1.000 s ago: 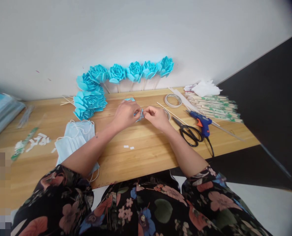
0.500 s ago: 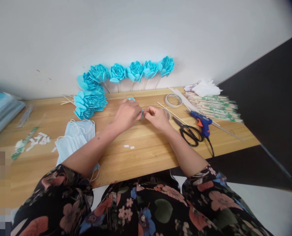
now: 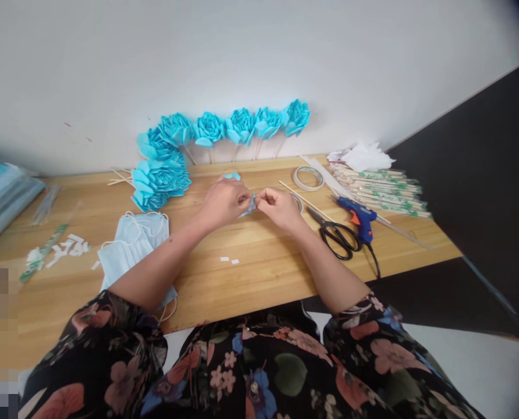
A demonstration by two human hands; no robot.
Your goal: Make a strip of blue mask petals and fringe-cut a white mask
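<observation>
My left hand [image 3: 226, 201] and my right hand [image 3: 278, 207] are close together over the middle of the wooden table. A small piece of light blue fabric [image 3: 249, 206] shows between their fingertips. My right thumb and forefinger pinch its edge. The curled fingers of my left hand meet its other side, mostly hiding their hold. More blue material [image 3: 232, 176] peeks out behind my left knuckles. Just behind my right hand lies a roll of tape [image 3: 298, 203], partly covered. To the left, finished blue fabric flowers [image 3: 161, 177] on sticks lie piled.
Several more blue flowers [image 3: 242, 127] lean against the wall. Blue face masks [image 3: 128, 247] lie by my left forearm. On the right are black scissors [image 3: 341, 237], a blue glue gun [image 3: 360, 220], another tape roll [image 3: 308, 178] and wrapped sticks [image 3: 385, 192]. White scraps [image 3: 71, 247] lie far left.
My left hand has shifted slightly left, away from the right fingertips. More of the blue fabric piece now shows between the hands. My right hand has barely moved.
</observation>
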